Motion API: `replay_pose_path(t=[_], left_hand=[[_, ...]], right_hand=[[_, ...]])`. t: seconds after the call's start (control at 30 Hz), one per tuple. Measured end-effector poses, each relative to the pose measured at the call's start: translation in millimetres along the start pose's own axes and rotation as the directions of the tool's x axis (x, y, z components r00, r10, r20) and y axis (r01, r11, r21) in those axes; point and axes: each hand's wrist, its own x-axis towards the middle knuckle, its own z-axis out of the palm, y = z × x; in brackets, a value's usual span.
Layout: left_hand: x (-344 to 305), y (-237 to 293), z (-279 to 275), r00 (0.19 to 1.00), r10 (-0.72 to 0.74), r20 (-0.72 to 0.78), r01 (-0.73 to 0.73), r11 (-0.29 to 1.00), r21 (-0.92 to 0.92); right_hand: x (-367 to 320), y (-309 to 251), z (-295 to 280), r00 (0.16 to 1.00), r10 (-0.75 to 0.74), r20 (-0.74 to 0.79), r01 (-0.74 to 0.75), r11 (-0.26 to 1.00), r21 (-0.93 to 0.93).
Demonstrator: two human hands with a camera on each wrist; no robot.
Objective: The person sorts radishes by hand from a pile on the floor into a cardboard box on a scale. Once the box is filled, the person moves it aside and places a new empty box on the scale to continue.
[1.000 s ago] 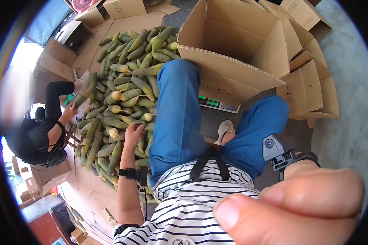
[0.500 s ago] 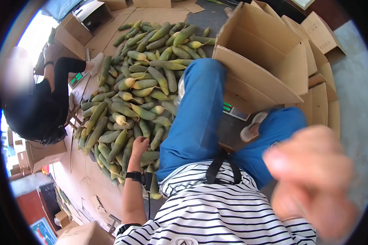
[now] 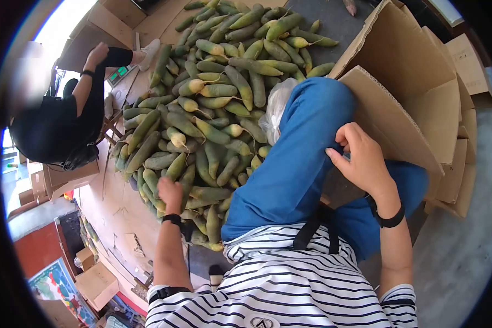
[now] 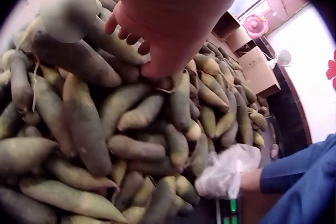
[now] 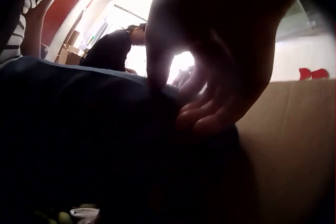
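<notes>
A large heap of green radishes [image 3: 213, 109] covers the floor on the left. My left hand [image 3: 170, 192] is over the heap's near side, its fingers loosely bent with no radish in their hold. In the left wrist view that hand [image 4: 168, 24] hangs just over several radishes [image 4: 86, 124], fingers a little apart. Beside the knee, my right hand [image 3: 366, 161] rests its fingertips on the blue trouser leg [image 3: 306, 142]. The right wrist view is dark, but a gap shows between the thumb and the relaxed fingers of this hand [image 5: 220, 56].
An open cardboard box [image 3: 391, 109] stands right of the knee, with more boxes [image 3: 464, 63] behind it. White plastic [image 3: 279, 106] wraps the foot beside the heap. Another person [image 3: 57, 126] sits at the far left near a scale [image 3: 118, 75] with a green display.
My right hand has come down from close before the head camera to the knee. My left hand has moved left over the heap. The view has shifted, and the other person's arm has moved.
</notes>
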Motion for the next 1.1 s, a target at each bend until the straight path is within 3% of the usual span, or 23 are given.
replay_pose_path(t=[0.03, 0.07, 0.13, 0.2, 0.3, 0.37, 0.47, 0.53, 0.6, 0.67, 0.77, 0.87, 0.93, 0.97, 1.0, 1.03, 1.07, 1.1], left_hand=[[7.8, -23.7, 7.5, 0.998, 0.016, -0.056, -0.013, 0.999, 0.043], [17.3, -34.2, -0.2, 0.986, -0.107, 0.125, 0.098, 0.992, 0.077], [25.9, -55.5, -0.1, 0.941, -0.216, 0.260, 0.196, 0.975, 0.102], [28.7, -76.7, 20.3, 0.926, -0.205, 0.317, 0.184, 0.978, 0.095], [27.7, -75.5, 26.1, 0.901, -0.229, 0.370, 0.181, 0.970, 0.159], [19.3, -50.3, -2.9, 0.873, -0.273, 0.404, 0.195, 0.955, 0.225], [7.1, -36.6, -0.6, 0.876, -0.273, 0.399, 0.186, 0.952, 0.243], [0.8, -42.8, 4.1, 0.927, -0.203, 0.315, 0.143, 0.968, 0.204], [10.6, -64.8, 28.8, 0.912, -0.108, 0.396, 0.120, 0.993, -0.005], [3.5, -50.6, 11.9, 0.920, -0.074, 0.385, 0.104, 0.993, -0.058], [-7.4, -24.2, -11.7, 0.940, -0.031, 0.341, 0.059, 0.996, -0.071], [0.5, -9.3, 2.2, 0.972, 0.013, 0.234, 0.045, 0.969, -0.242], [16.0, 4.2, 16.3, 0.983, -0.009, 0.185, 0.118, 0.802, -0.586], [18.1, 18.5, 7.9, 0.977, 0.042, 0.209, 0.092, 0.801, -0.592], [12.3, 44.9, -15.1, 0.979, 0.052, 0.198, 0.078, 0.800, -0.595], [-1.6, 80.7, -53.8, 0.963, 0.099, 0.249, 0.137, 0.619, -0.774], [-13.8, 113.4, -92.9, 0.944, 0.159, 0.289, 0.206, 0.398, -0.894], [-21.8, 139.4, -127.6, 0.948, 0.200, 0.249, 0.173, 0.336, -0.926]], right_hand=[[1.0, 2.2, 1.0, 1.000, 0.013, 0.005, -0.013, 1.000, 0.003], [1.5, 4.6, 2.0, 1.000, 0.008, 0.012, -0.009, 0.999, 0.035], [2.6, 5.9, 3.2, 1.000, 0.015, 0.016, -0.016, 0.998, 0.066], [3.7, 3.9, 2.4, 0.999, 0.028, 0.043, -0.032, 0.996, 0.080], [5.6, 1.6, 2.0, 0.998, 0.033, 0.051, -0.034, 0.999, 0.031], [7.0, -0.5, 1.2, 0.998, 0.039, 0.059, -0.040, 0.999, 0.023], [9.0, -2.2, 2.3, 0.998, 0.029, 0.053, -0.031, 0.999, 0.035], [6.4, 0.3, 3.3, 0.999, 0.036, 0.022, -0.037, 0.998, 0.044], [3.1, 2.5, 5.1, 1.000, -0.012, 0.001, 0.012, 0.999, 0.033], [-0.3, 6.4, 7.9, 0.997, -0.051, -0.054, 0.053, 0.998, 0.045], [-5.5, 11.5, 12.8, 0.992, -0.063, -0.114, 0.074, 0.993, 0.095], [-12.3, 17.4, 22.8, 0.981, -0.063, -0.182, 0.085, 0.989, 0.120], [-19.8, 26.4, 19.8, 0.959, -0.171, -0.226, 0.197, 0.976, 0.095], [-23.2, 29.6, 10.6, 0.956, -0.167, -0.240, 0.194, 0.977, 0.092], [-26.7, 32.6, -5.0, 0.882, -0.244, -0.403, 0.264, 0.965, -0.008], [-32.3, 34.7, -21.0, 0.775, -0.322, -0.544, 0.312, 0.943, -0.115], [-43.4, 37.8, -38.2, 0.753, -0.250, -0.608, 0.196, 0.968, -0.155], [-49.4, 46.9, -57.2, 0.679, -0.258, -0.688, 0.140, 0.965, -0.223]])
